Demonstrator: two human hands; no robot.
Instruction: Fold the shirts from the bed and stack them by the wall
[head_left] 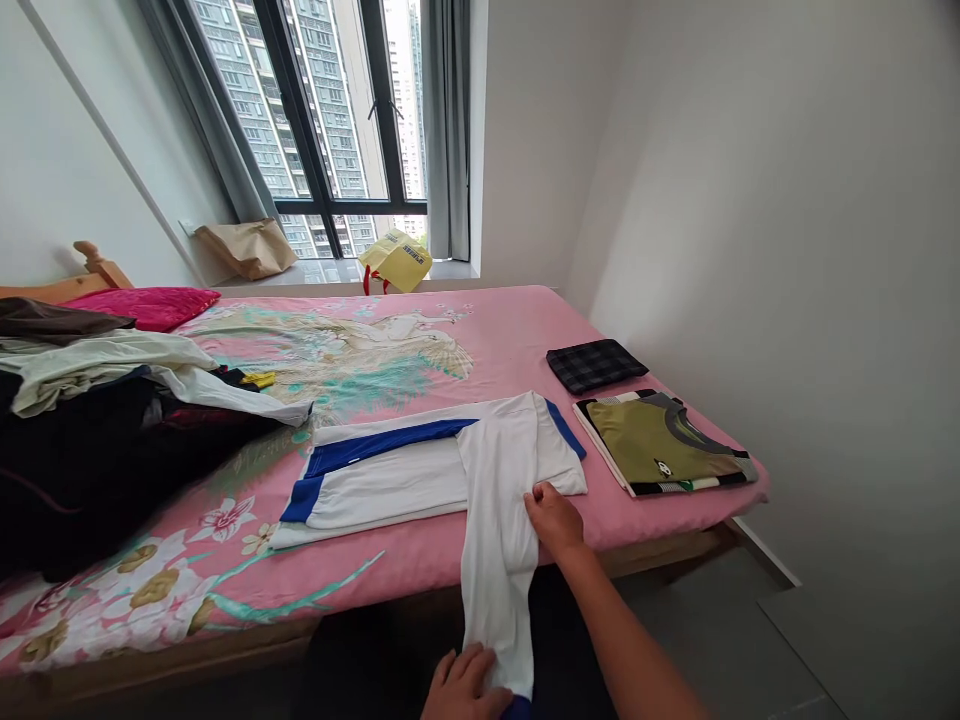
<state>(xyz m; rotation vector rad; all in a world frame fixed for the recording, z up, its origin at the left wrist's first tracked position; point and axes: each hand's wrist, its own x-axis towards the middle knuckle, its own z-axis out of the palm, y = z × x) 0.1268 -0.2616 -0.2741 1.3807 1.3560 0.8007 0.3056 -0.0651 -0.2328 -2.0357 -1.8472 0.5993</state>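
Observation:
A white garment with blue trim lies spread on the pink flowered bed sheet near the front edge. One long white sleeve hangs off the bed toward me. My right hand pinches the sleeve's edge at the bed's edge, fingers closed on the cloth. My left hand grips the sleeve's lower end, near its blue cuff, at the bottom of the view.
An olive-green folded shirt on a small stack and a folded dark plaid cloth lie at the bed's right. A heap of dark and white clothes covers the left. Paper bags stand on the window sill. A wall runs close on the right.

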